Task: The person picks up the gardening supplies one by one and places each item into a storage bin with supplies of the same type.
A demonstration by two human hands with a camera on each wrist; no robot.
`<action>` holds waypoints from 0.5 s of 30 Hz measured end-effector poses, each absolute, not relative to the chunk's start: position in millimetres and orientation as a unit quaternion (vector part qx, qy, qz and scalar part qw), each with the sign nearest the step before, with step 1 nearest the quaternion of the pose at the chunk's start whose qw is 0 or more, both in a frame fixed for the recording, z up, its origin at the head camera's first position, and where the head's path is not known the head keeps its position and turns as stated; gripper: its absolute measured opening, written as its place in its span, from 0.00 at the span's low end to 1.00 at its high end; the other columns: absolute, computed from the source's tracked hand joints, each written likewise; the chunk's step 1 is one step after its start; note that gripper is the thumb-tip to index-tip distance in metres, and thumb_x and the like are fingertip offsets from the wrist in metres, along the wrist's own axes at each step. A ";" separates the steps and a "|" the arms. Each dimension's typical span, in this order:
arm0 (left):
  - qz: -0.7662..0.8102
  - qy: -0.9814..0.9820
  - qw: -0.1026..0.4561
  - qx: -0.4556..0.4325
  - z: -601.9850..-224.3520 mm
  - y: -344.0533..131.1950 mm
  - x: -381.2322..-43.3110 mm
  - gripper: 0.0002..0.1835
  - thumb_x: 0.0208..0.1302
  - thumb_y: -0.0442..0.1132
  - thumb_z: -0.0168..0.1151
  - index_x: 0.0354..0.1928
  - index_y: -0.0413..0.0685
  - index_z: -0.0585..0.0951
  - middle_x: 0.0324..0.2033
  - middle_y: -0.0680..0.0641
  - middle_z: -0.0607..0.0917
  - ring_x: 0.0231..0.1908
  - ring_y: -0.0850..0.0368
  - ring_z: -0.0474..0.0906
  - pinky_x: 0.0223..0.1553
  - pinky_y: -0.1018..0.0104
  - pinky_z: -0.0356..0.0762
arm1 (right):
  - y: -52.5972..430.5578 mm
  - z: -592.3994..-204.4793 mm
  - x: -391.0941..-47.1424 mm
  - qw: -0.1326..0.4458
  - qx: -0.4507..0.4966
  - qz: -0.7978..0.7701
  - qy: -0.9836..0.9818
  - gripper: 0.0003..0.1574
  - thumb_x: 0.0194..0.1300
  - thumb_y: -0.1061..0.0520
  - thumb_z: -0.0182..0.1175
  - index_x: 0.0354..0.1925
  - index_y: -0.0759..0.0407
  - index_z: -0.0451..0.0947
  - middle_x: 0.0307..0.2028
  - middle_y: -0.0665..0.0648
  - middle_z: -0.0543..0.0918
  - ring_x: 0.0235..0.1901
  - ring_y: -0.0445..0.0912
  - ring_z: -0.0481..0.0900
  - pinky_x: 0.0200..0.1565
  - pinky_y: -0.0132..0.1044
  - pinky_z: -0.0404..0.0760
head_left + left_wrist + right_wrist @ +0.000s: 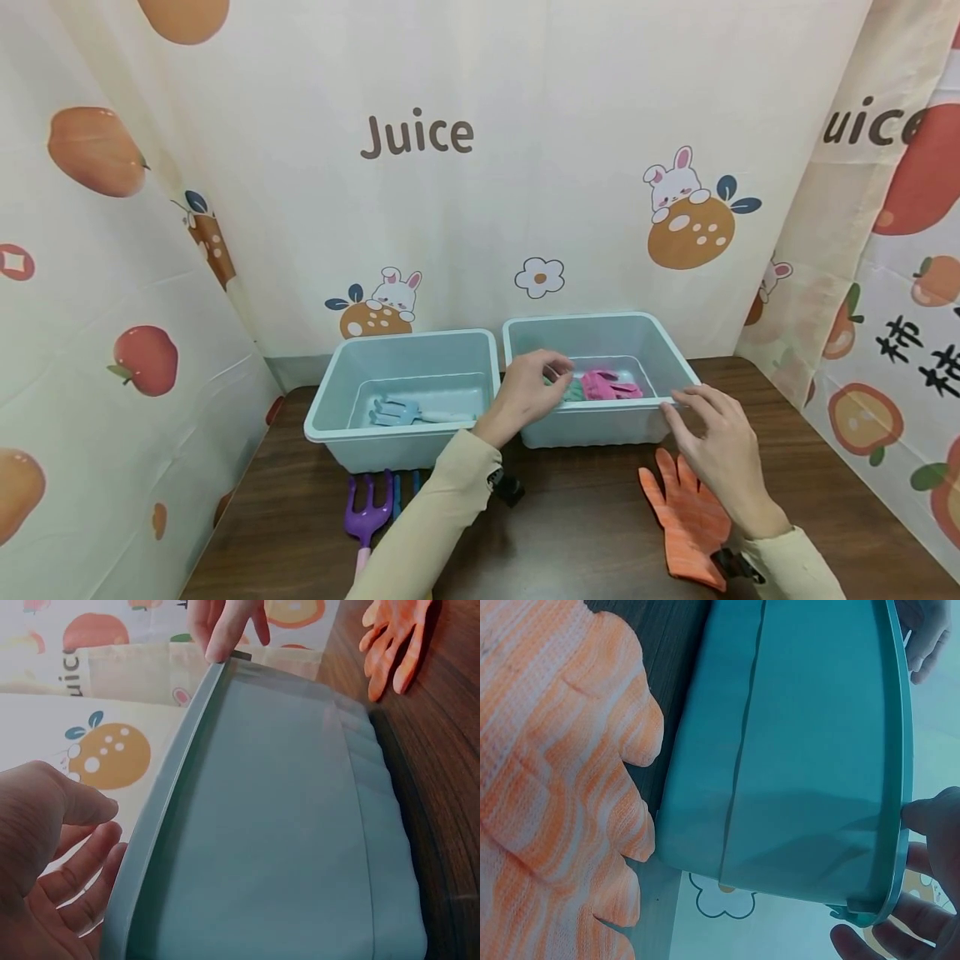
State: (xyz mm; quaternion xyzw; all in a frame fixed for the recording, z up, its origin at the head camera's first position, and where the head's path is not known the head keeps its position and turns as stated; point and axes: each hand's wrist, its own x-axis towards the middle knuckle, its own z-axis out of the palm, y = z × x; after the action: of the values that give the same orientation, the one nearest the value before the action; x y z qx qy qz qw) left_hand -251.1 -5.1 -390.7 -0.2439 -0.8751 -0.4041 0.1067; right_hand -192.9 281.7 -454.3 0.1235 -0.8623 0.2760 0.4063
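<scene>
My left hand (531, 385) hovers over the left front part of the right-hand light blue bin (600, 427). Its fingers are loosely bent, with nothing between them in the left wrist view. At the bin's front right corner, my right hand (716, 437) pinches the rim, thumb on the front side and fingers reaching over. Inside that bin lie a pink glove (603, 385) and a green cloth item (575, 390), partly covered by the left hand and front wall. An orange striped glove (690, 525) lies flat on the table below the right hand.
A second light blue bin (397, 450) stands at the left, holding a light blue hand fork (397, 412). In front of it lie a purple hand fork (366, 521) and blue tines (397, 492), partly behind the left sleeve. A printed curtain (480, 208) hangs behind the bins.
</scene>
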 end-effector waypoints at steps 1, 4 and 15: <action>-0.405 -0.874 0.106 -0.245 -391.5 -5.0 -250.7 0.09 0.76 0.39 0.64 0.51 0.50 0.90 0.43 0.51 0.91 0.41 0.61 0.87 0.41 0.74 0.81 | 281.6 -454.3 -192.9 0.406 0.124 0.276 -0.862 0.18 0.55 0.63 0.79 0.45 0.66 0.90 0.47 0.67 0.87 0.53 0.66 0.80 0.52 0.67 0.77; -0.407 -0.873 0.102 -0.248 -393.0 -4.6 -249.0 0.09 0.76 0.39 0.64 0.51 0.50 0.90 0.44 0.51 0.91 0.42 0.61 0.86 0.41 0.74 0.81 | 281.4 -454.1 -192.8 0.406 0.124 0.277 -0.862 0.18 0.55 0.64 0.79 0.45 0.66 0.90 0.47 0.66 0.87 0.53 0.66 0.79 0.52 0.67 0.77; -0.413 -0.861 0.117 -0.274 -396.6 -3.3 -242.8 0.09 0.75 0.37 0.64 0.49 0.50 0.91 0.40 0.50 0.92 0.39 0.60 0.86 0.40 0.74 0.80 | 281.1 -453.0 -192.0 0.407 0.126 0.276 -0.862 0.18 0.55 0.64 0.79 0.46 0.67 0.90 0.47 0.66 0.87 0.53 0.66 0.79 0.52 0.65 0.76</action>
State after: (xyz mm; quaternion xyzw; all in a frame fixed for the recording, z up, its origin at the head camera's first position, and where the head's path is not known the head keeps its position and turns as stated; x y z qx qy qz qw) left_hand -242.8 -3.3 -396.6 -0.2736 -0.8606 -0.4132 0.1170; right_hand -192.0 281.1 -453.0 0.1265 -0.8615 0.2762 0.4068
